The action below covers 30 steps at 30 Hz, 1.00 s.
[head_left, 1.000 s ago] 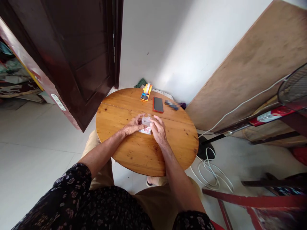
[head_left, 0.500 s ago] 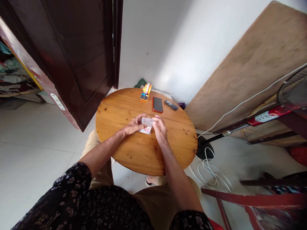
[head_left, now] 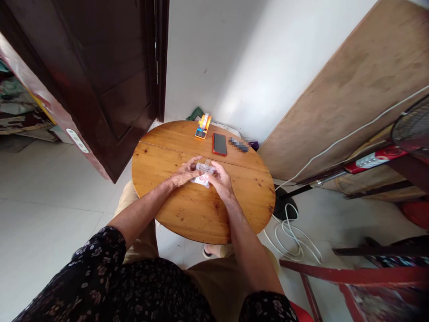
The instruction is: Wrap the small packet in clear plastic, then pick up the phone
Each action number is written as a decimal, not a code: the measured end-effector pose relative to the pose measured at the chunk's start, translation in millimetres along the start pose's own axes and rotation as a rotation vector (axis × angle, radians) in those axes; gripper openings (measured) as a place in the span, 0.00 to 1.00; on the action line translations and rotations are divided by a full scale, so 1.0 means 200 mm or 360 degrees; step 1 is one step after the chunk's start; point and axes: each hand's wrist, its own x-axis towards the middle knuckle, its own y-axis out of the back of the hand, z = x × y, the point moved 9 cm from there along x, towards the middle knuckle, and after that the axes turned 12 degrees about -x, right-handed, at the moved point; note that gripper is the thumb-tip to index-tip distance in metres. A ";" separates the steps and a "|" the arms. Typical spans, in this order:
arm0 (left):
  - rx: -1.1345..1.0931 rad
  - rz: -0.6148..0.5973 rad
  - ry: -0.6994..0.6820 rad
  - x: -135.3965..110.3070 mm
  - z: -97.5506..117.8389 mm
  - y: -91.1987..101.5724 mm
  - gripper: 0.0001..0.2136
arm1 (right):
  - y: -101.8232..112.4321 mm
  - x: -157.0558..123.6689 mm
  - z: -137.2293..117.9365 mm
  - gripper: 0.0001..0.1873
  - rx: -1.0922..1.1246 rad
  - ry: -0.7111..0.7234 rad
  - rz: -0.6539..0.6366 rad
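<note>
Packaging [head_left: 202, 180] of clear plastic, with red print on a white ground, was held between both hands a little to the near side of the seam across the wooden table [head_left: 248, 197], left of midway between its left and right edges. Whether it was a bag or a box could not be told, and what it contained was too small to make out. The left hand [head_left: 183, 174] was curled narrowly about the left end, its thumb laid over the plastic and its fingers along the far side. The right hand [head_left: 221, 181] closed on the other end, thumb towards the near part and fingertips at the far right.

Near the table's far edge stood an orange tape dispenser [head_left: 201, 133] with a roll of pale tape [head_left: 205, 121] seated in it. To its right, slightly closer to the person, lay a dark-screened phone [head_left: 219, 144] with a red rim. Beyond that, towards the far right edge, was a dark, long object [head_left: 238, 144], blurred past naming. Green material [head_left: 196, 113] showed just behind the far edge, beside the dispenser.
</note>
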 end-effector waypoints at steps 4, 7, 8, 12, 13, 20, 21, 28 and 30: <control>0.0027 0.0000 0.0066 -0.01 0.00 -0.01 0.51 | 0.00 0.00 -0.01 0.36 -0.0076 0.0047 0.0014; 0.0130 -0.0003 0.0047 -0.02 0.00 -0.01 0.50 | -0.01 0.00 0.02 0.37 -0.0058 -0.0007 0.0013; 0.0184 0.0004 0.0031 -0.02 0.00 0.00 0.49 | -0.01 0.00 0.04 0.37 -0.0043 -0.0040 0.0005; 0.0374 0.0033 -0.0055 0.00 0.01 0.03 0.44 | -0.03 0.00 0.08 0.38 0.0014 -0.0123 -0.0030; 0.0393 0.0028 -0.0075 0.00 0.01 0.03 0.43 | -0.04 0.00 0.08 0.38 0.0028 -0.0120 -0.0035; 0.0354 0.0023 -0.0073 0.02 0.00 0.04 0.44 | -0.02 0.06 0.08 0.32 0.0152 -0.0151 0.0127; 0.0359 0.0027 -0.0071 0.02 0.00 0.03 0.43 | -0.03 0.07 0.08 0.31 0.0159 -0.0161 0.0133; 0.0386 0.0010 -0.0104 0.03 0.01 0.01 0.43 | 0.00 0.17 0.01 0.26 0.0016 -0.0114 0.0256; 0.0435 0.0034 -0.0125 0.03 0.01 0.01 0.43 | 0.01 0.15 -0.04 0.25 -0.0076 -0.0027 0.0314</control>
